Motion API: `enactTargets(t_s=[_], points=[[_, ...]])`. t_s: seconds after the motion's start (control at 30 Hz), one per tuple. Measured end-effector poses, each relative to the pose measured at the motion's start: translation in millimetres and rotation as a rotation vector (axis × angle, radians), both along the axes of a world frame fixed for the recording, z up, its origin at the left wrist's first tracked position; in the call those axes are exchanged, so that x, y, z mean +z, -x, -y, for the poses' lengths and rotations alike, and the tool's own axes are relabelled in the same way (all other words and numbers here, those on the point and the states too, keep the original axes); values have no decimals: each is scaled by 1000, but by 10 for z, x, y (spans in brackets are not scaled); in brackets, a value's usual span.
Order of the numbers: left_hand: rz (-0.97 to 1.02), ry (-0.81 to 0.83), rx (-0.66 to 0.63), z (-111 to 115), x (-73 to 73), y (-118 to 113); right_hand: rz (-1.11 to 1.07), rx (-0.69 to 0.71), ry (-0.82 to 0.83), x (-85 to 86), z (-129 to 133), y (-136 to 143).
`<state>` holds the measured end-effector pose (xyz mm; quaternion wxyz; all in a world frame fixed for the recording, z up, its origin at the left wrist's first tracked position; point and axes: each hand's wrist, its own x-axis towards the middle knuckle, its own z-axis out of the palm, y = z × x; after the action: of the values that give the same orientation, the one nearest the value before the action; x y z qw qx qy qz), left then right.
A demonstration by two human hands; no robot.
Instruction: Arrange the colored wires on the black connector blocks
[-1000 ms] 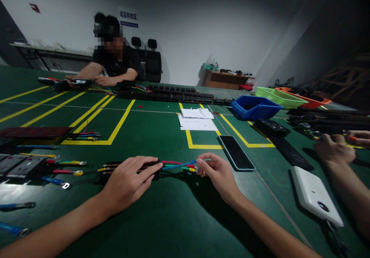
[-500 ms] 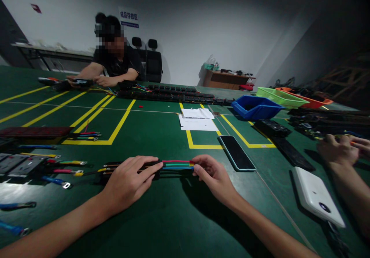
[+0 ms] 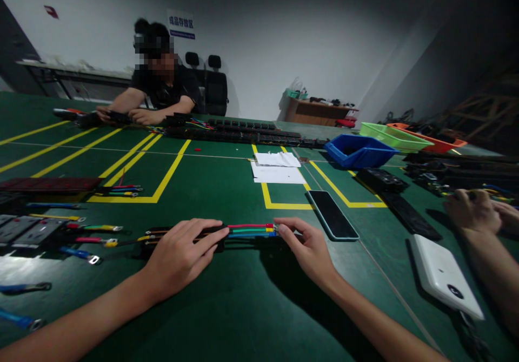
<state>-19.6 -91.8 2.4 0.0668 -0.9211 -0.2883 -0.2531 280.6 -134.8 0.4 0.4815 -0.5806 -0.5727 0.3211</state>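
On the green table, my left hand (image 3: 182,251) lies over a black module (image 3: 152,249), its fingers wrapped round the part where wires come out. Red, green and blue wires (image 3: 249,231) run from the module to the right, with red, yellow and blue sleeves near their ends. My right hand (image 3: 306,245) pinches the metal tips of these wires between thumb and fingers. A dark phone (image 3: 332,215) lies just beyond my right hand. Left of the module are more modules (image 3: 28,232) with coloured leads ending in ring terminals.
White papers (image 3: 279,173) lie ahead. Blue (image 3: 359,159), green (image 3: 391,144) and orange bins stand back right. A white device (image 3: 444,272) is at the right, near another person's hands (image 3: 476,210). One person (image 3: 166,89) sits across the table beside black strips (image 3: 243,135).
My right hand has slid slightly right along the wires to their tips, uncovering the coloured sleeves. My left hand has stayed in place. The hands of the person across have shifted slightly.
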Motion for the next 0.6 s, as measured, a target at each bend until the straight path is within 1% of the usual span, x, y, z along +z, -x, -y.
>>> enactTargets(t_s=[0.13, 0.2, 0.37, 0.5, 0.6], points=[[15, -3, 0, -1, -3, -1, -27, -46, -21, -28, -11, 9], [13, 2, 2, 0, -3, -1, -30, -45, -15, -31, -20, 5], [4, 11, 4, 1, 6, -7, -39, -9, 7, -5, -16, -40], [9, 8, 4, 0, 13, -11, -73, 35, -44, 9, 2, -69], [10, 11, 4, 0, 18, -12, -55, 83, -81, 13, 13, -73]])
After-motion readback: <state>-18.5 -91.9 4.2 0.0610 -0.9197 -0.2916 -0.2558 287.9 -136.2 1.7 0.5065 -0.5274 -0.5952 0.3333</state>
